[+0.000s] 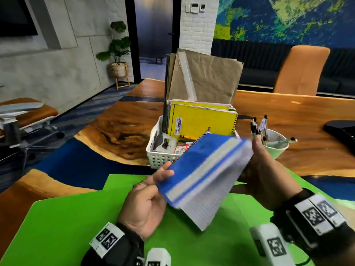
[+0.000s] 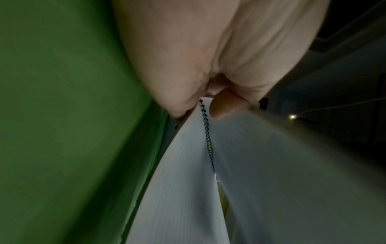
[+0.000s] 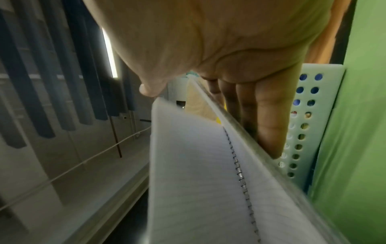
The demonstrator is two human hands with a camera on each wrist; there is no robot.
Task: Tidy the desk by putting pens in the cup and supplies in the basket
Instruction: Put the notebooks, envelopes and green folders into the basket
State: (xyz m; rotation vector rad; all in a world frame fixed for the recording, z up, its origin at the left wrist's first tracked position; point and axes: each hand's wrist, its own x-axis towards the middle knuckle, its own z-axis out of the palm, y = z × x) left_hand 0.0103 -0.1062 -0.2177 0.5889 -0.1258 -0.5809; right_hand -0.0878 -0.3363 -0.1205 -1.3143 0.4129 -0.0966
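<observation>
1. Centrally on the table (image 1: 288, 112), toward its far edge: white perforated basket (image 1: 159, 160), loaded. Upright inside: yellow spiral notebook (image 1: 199, 121), brown paper envelope (image 1: 207, 77) behind it, dark binder edge at the left wall; low at the front, a white-and-black item, too blurred to name, plus small red-and-white packets.
2. Just right of the basket: pale green cup (image 1: 276, 148), holding several pens (image 1: 258, 127), most upright, one leaning out over the right rim.
3. Held in the air above the green mat (image 1: 67, 217) at the near edge, just in front of the basket: blue spiral notebook (image 1: 203, 169), partly open, lined pages fanned out below the cover.
4. Long axis running from near-left to far-right; spiral end pointing at the basket, loose page edges hanging toward the near edge.
5. Left hand (image 1: 146, 204): grip closed on the notebook's near-left corner, thumb over the blue cover, fingers beneath; in the left wrist view a fingertip pressing beside the wire spiral (image 2: 206, 132).
6. Right hand (image 1: 263, 175): grip closed on the far-right edge, thumb on top of the pages, fingers (image 3: 269, 125) stretched along the underside.
</observation>
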